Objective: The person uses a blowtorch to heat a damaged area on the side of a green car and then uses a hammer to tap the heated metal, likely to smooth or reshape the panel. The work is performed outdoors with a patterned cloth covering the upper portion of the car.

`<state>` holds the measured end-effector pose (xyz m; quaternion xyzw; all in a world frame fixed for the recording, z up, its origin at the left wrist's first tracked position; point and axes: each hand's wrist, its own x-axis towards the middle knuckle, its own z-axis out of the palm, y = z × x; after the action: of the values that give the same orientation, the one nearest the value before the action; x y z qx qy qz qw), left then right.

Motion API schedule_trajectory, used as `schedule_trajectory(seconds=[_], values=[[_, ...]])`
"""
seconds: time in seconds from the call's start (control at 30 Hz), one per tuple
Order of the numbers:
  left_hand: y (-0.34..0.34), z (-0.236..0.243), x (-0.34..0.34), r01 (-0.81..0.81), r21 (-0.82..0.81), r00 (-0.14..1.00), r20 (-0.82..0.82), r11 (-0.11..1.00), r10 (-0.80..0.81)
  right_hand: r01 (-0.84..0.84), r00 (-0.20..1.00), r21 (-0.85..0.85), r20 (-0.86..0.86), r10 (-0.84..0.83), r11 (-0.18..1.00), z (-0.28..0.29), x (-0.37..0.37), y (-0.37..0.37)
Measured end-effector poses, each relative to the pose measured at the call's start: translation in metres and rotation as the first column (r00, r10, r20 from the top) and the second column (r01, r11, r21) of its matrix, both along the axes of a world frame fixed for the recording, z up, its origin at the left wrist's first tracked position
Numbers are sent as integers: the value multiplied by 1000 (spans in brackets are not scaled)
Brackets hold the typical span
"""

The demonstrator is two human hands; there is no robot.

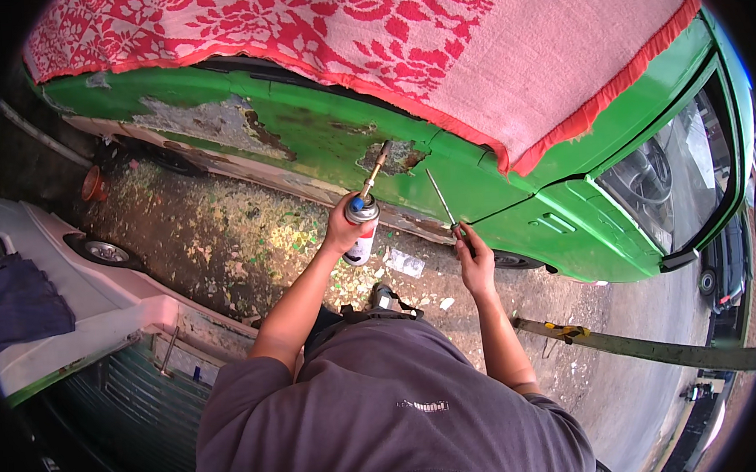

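Note:
My left hand [342, 228] is wrapped around the canister of a gas torch [361, 247]. The torch has a blue knob and a long metal nozzle, which points up and away at a rusty bare patch [401, 157] in the side of the green vehicle [478, 185]. Whether the nozzle touches the panel, I cannot tell; no flame shows. To its right, my right hand [477, 263] pinches the lower end of a slim metal rod-like tool [439, 194]. Its tip slants up toward the green panel. The exact kind of tool is unclear.
A red-and-pink patterned blanket [367, 36] drapes over the vehicle. Paint flakes [249, 226] litter the ground below. At left stands a white-and-pink vehicle body [99, 289] with a dark cloth [24, 299] on it. A long beam [649, 347] lies at right, with yellow-black tape.

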<state>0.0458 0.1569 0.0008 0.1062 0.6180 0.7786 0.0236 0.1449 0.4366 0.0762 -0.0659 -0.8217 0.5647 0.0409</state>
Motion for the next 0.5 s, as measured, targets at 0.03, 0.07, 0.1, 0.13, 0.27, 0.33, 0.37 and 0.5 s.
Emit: schedule_trajectory(seconds=[0.03,0.07,0.1,0.13,0.27,0.33,0.37,0.5], values=[[0,2,1,-4,-2,1000,5,1000,4,0,1000,-1,-1,0,1000,0,0,1],[0,3,1,-10,-4,1000,10,1000,10,-3,1000,-4,-3,3,1000,-1,-1,1],[-1,1,1,-28,10,999,19,1000,28,-6,1000,1,-6,6,1000,-1,-1,1],[-2,0,2,-46,23,999,29,999,45,-10,1000,5,-9,10,1000,-2,-2,1],[-17,-3,4,-102,3,994,44,995,102,-29,999,43,-12,30,999,-1,-7,1],[-24,-4,3,-123,10,992,39,992,123,-31,999,47,-6,32,998,-3,-9,0],[-25,-1,2,-129,27,991,49,991,128,-30,1000,51,-4,31,998,-4,-10,0],[-35,0,-4,-172,37,985,41,984,170,-43,999,20,-10,43,999,-7,-14,-4]])
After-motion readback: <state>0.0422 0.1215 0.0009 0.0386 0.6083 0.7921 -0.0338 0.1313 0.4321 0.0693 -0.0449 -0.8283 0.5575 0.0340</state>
